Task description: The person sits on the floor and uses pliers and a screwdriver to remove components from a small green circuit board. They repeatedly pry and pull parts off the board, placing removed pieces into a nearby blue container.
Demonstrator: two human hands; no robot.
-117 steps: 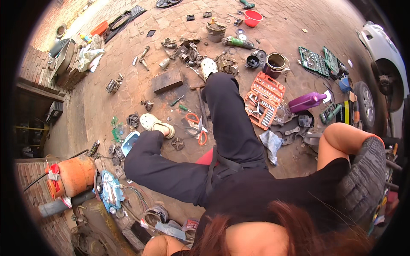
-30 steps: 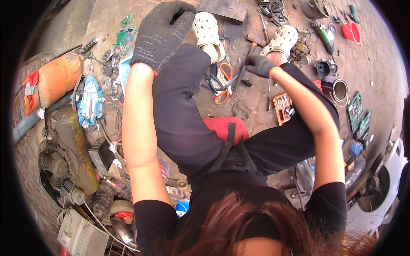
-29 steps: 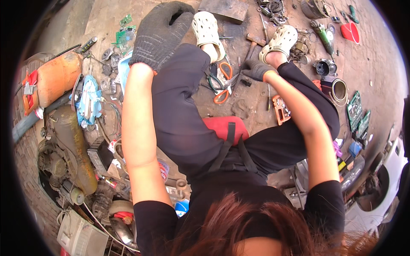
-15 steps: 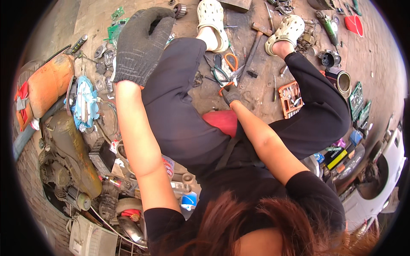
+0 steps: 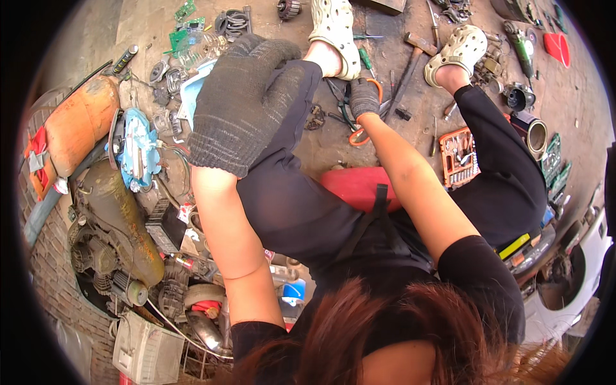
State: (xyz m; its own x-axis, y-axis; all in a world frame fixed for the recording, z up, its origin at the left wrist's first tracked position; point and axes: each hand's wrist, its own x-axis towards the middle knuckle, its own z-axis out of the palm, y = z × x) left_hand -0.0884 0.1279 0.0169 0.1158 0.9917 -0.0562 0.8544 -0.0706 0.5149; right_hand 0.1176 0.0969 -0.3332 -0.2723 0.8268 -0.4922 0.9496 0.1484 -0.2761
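Observation:
My left hand (image 5: 247, 96), in a dark grey knit glove, hovers near my left knee. Its fingers bend forward with the thumb apart, and nothing shows between them. Beside its wrist a pale blue plastic thing (image 5: 189, 96) is partly covered. On the ground between my feet, my right hand (image 5: 364, 99), also gloved, reaches down over tools, its fingers bent together and their tips hidden. An orange-handled pair of scissors (image 5: 359, 137) lies partly under it. Dark green-handled pliers (image 5: 345, 114) are against its left side. I cannot make out what the fingers grip.
A hammer (image 5: 410, 64) lies right of my right hand, and a green-handled screwdriver (image 5: 366, 59) lies ahead of it. An orange socket set case (image 5: 459, 157) sits beside my right leg. Green circuit boards (image 5: 186, 32) are at far left, an angle grinder (image 5: 521, 51) at far right.
My right hand has moved forward from the scissors' near orange handle onto the middle of the tools. My left hand has come nearer, its thumb now spread, uncovering coiled cable and the pale blue thing.

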